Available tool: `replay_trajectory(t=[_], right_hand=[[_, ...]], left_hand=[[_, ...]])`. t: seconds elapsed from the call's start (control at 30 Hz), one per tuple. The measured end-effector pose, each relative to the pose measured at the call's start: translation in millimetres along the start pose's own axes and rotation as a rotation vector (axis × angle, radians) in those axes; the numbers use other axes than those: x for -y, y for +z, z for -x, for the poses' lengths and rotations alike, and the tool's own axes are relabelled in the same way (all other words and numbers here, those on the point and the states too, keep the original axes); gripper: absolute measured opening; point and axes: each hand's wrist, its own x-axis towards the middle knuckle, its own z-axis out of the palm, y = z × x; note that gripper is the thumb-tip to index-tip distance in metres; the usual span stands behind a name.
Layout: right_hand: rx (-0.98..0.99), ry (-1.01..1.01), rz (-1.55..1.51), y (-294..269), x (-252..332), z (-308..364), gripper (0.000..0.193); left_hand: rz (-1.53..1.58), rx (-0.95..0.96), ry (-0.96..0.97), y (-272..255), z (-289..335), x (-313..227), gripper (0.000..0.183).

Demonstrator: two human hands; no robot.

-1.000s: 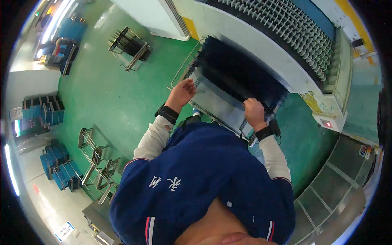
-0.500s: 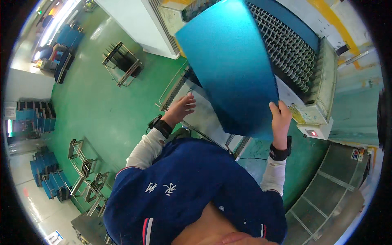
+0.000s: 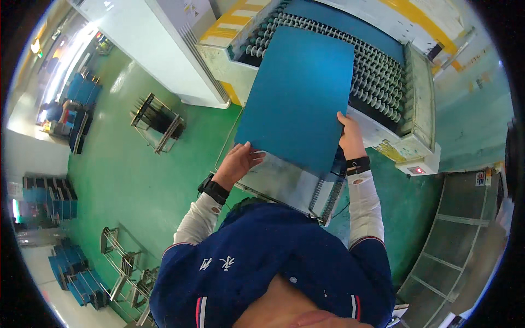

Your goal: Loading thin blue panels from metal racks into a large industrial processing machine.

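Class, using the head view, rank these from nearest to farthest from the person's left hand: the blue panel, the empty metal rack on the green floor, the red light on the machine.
1. Blue panel: touching the left hand.
2. Metal rack: on the floor, to the left.
3. Red light: far right, on the machine's corner.

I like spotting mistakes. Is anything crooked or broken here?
Nothing looks broken or spilled. The blue panel sits slightly skewed over the roller conveyor, but both hands, left and right, are on its near edge.
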Motion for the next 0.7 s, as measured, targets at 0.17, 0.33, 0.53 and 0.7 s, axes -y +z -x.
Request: replay_trajectory(t=[0.17,0.33,0.53,0.7], right_hand=[[-0.015,-0.06,0.086,-23,18,1,0.027],[0.034,-0.153,0.255,-65,50,38,0.03],[-0.268,-0.042,0.11,-95,23,122,0.023],[-0.141,0.035,-0.075,-107,-26,161,0.015]], left_hand=[[0.035,0.035,0.048,5,-20,-18,0.025],[-0.011,0.064,0.122,9,-31,-32,0.019],[-0.03,0.023,0.165,7,-45,-49,0.015],[-0.041,-0.042,0.154,9,-56,-61,0.012]])
